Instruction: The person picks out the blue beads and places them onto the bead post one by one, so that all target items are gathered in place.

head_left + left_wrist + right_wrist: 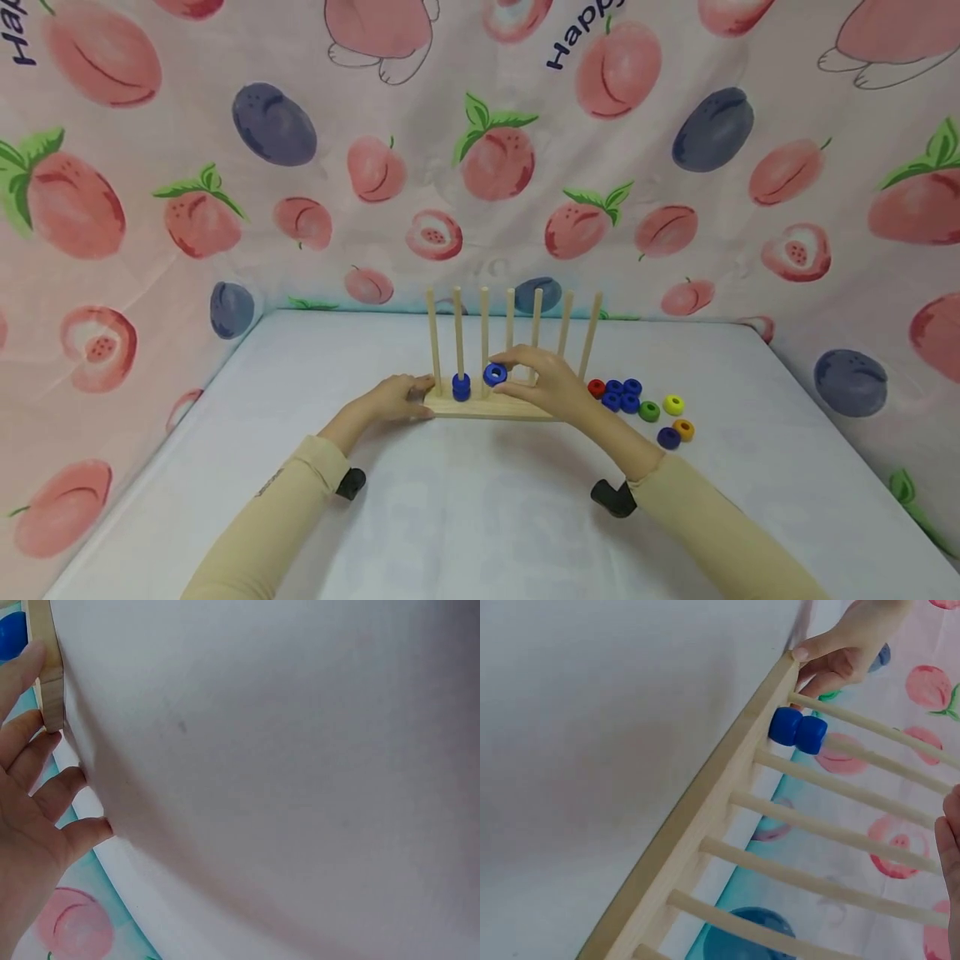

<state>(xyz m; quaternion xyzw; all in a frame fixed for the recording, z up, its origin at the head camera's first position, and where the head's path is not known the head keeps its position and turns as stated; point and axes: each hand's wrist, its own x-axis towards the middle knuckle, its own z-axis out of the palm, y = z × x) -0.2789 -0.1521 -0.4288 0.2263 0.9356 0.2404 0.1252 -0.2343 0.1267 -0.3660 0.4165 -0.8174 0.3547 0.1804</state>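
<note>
A wooden peg stand (480, 408) with several upright pegs stands on the table. Two blue beads (461, 387) are stacked on its second peg from the left, and the right wrist view shows the same blue beads (786, 726) low on that peg. My left hand (392, 399) grips the left end of the base, thumb on the front edge and fingers around the end. Between thumb and fingers, my right hand (551, 385) pinches a blue ring bead (493, 382) in front of the third peg, below its tip. The right wrist view shows only fingertips (951, 832) of this hand.
Right of the stand lie loose beads: a red bead (596, 388), several blue beads (630, 403), a green bead (648, 412), a yellow bead (674, 405), an orange bead (683, 429) and a dark blue bead (668, 437). A fruit-print cloth (450, 183) hangs behind.
</note>
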